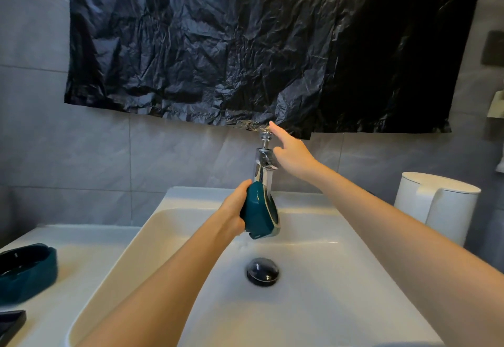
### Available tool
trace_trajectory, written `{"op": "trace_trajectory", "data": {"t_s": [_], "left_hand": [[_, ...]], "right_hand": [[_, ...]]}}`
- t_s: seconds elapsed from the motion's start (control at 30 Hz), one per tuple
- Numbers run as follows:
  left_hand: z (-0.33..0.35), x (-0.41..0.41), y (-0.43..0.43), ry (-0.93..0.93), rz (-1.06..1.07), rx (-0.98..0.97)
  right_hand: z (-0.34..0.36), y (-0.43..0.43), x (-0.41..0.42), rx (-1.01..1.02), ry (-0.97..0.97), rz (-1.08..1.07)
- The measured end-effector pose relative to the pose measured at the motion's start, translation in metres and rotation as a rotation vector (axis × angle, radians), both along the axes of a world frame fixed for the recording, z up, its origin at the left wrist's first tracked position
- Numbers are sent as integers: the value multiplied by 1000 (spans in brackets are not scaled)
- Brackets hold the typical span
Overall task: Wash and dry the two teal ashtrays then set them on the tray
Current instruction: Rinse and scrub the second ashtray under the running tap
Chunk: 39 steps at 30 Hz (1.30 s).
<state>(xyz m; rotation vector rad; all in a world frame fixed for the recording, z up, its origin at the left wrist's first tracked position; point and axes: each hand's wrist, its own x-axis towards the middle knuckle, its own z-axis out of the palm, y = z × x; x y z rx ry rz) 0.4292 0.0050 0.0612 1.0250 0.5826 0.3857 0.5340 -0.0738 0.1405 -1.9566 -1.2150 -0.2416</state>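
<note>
This is a bathroom. A big white square sink [308, 314] is set in a white counter [81, 264], with a round black drain plug [262, 271] at the bottom. A shiny silver metal tap [262, 165] stands at the back of the sink. Big grey tiles [95, 155] cover the wall behind it.

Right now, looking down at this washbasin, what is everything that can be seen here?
Held ashtray: one, teal, tilted on edge at the tap's spout.
Second ashtray: one, teal, on the counter at left.
Tap: one, chrome, behind the basin.
Basin: one, white, centre.
Drain plug: one, black, in the basin floor.
Plastic sheet: one, black, on the wall above.
Container: one, white, at right.
Dark object: one, bottom-left corner, cut off.
Left hand: grips the ashtray at the spout.
Right hand: index finger at the tap's top.
</note>
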Motion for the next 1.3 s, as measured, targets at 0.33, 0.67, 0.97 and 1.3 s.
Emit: {"op": "trace_trajectory", "data": {"t_s": [0.33, 0.67, 0.97, 1.3], "left_hand": [[-2, 0, -1, 27, -41, 91], [-1, -4, -1, -14, -172, 210], [-2, -6, -10, -30, -268, 57], [-23, 7, -3, 217, -320, 311]], "right_hand": [[-33, 2, -3, 67, -219, -118], [-82, -41, -9, 304, 507, -47], [-90, -60, -26, 211, 1309, 320], [-94, -63, -15, 165, 1273, 29]]}}
